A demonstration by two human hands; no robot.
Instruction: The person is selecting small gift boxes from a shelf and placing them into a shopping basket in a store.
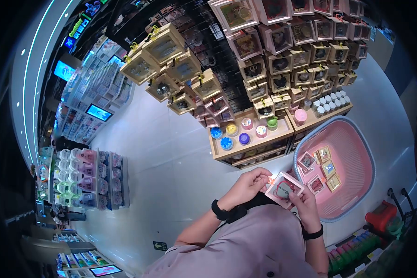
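A small framed box with a pale pink edge and a clear front is held before my body. My right hand grips its lower right side, the thumb over the front. At its upper left corner my left hand has its fingers pinched together by a small orange tag or loop; whether they hold it is too small to tell. Just right of my hands stands a pink basket with a blue-grey rim, and several similar boxes lie in it.
Boxed items hang in rows on a black rack ahead. Below them, a wooden shelf bears colourful round containers. A cup display stands at the left. A red object and bottles are at the lower right.
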